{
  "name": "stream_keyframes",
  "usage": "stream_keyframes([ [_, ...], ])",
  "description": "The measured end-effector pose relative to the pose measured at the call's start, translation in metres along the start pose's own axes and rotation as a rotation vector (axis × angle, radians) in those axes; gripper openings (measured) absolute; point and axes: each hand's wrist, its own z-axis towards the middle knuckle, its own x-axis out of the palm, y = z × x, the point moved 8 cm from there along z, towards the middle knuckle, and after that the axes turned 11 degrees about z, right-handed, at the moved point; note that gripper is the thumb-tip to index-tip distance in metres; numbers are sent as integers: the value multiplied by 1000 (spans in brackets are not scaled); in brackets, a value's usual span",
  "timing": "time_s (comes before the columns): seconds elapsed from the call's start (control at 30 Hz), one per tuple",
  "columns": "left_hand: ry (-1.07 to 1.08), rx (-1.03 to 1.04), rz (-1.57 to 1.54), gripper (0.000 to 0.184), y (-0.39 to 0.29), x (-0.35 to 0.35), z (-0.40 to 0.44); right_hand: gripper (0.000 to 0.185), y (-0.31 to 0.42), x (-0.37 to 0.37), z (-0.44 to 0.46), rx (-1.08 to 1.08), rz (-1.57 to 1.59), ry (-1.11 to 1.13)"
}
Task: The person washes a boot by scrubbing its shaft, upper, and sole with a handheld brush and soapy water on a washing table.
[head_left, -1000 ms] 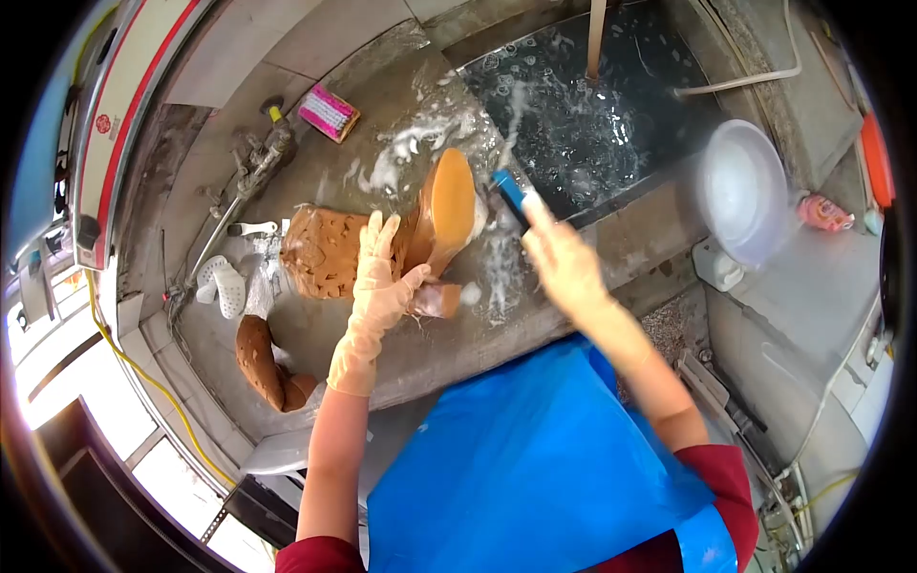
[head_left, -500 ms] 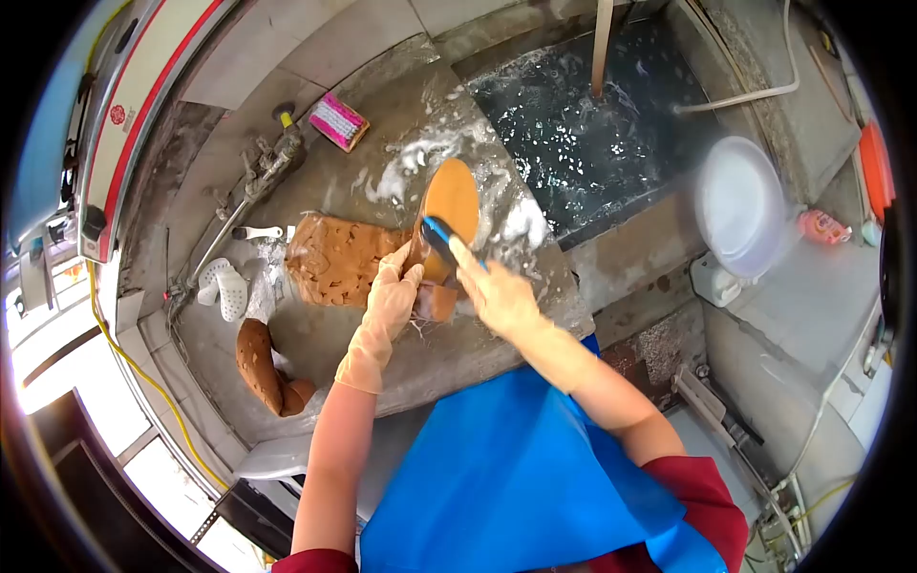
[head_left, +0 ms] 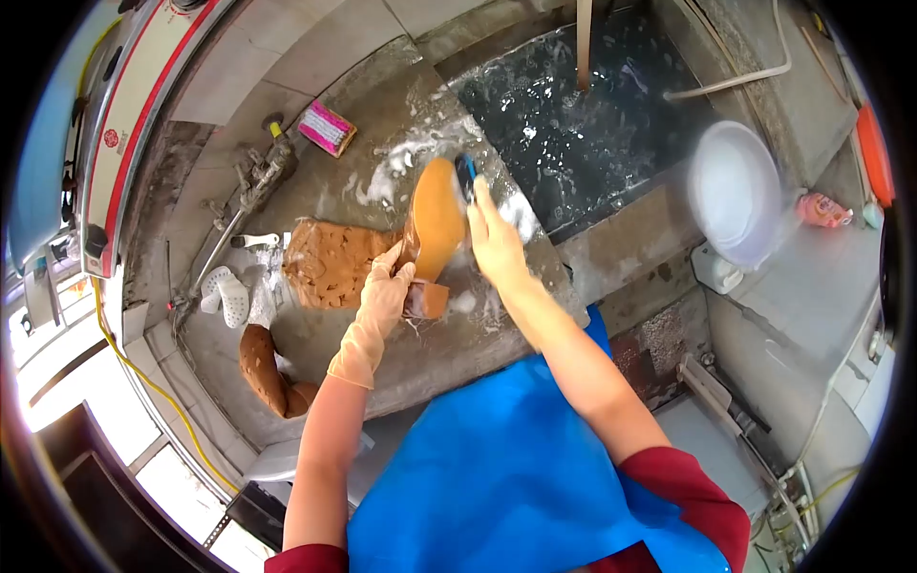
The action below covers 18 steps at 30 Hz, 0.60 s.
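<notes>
A wet brown boot [head_left: 330,263] with a cut-out pattern lies on the stone slab, its tan sole [head_left: 438,218] and block heel turned towards me. My left hand [head_left: 384,289], in a thin pale rubber glove, grips the boot around its heel end. In my right hand [head_left: 496,239] is a scrubbing brush [head_left: 465,177] with a blue and black body, held at the right edge of the sole near the toe. Its bristles cannot be made out. A matching boot [head_left: 260,358] lies at the slab's lower left.
White suds [head_left: 385,181] streak the slab behind the boot. A pink and white scrub brush [head_left: 327,128], a tap [head_left: 275,158], a white-handled brush [head_left: 255,240] and white perforated inserts [head_left: 232,296] are to the left. Right are a water-filled sink [head_left: 535,124] and a white basin [head_left: 734,196].
My right hand has moved the brush from the middle of the sole up and right to its outer edge near the toe. My left hand keeps its grip on the boot.
</notes>
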Motion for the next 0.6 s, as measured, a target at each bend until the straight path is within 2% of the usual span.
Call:
stream_keyframes([
  [0.03, -7, 8, 8, 43, -4, -1, -4, 52, 3, 4, -7, -23, 3, -14],
  [0.13, 12, 13, -43, 44, 5, 0, 3, 55, -21, 20, -74, -318, -6, -75],
  [0.2, 55, 51, -92, 44, 8, 2, 7, 52, -43, 33, -111, -200, -191, 33],
  [0.27, 18, 69, -136, 44, 10, 4, 8, 52, -56, 23, -87, -93, -302, 34],
  [0.33, -22, 95, -187, 44, 10, 6, 17, 53, -46, 25, -76, -150, -322, 30],
  [0.4, -86, 64, -252, 45, 14, 3, 23, 53, -45, 32, -80, -59, -278, 20],
  [0.47, -95, 85, -197, 46, 12, 0, 22, 56, -54, 35, -93, 98, -346, 201],
  [0.5, -90, 100, -182, 46, 11, 1, 22, 56, -38, 19, -80, -199, -267, 0],
  [0.57, -86, 116, -170, 46, 4, 0, 19, 57, -10, -23, -50, -316, -142, -214],
  [0.6, -103, 92, -1, 50, -9, -4, 13, 57, -2, -46, -26, -216, -160, -236],
])
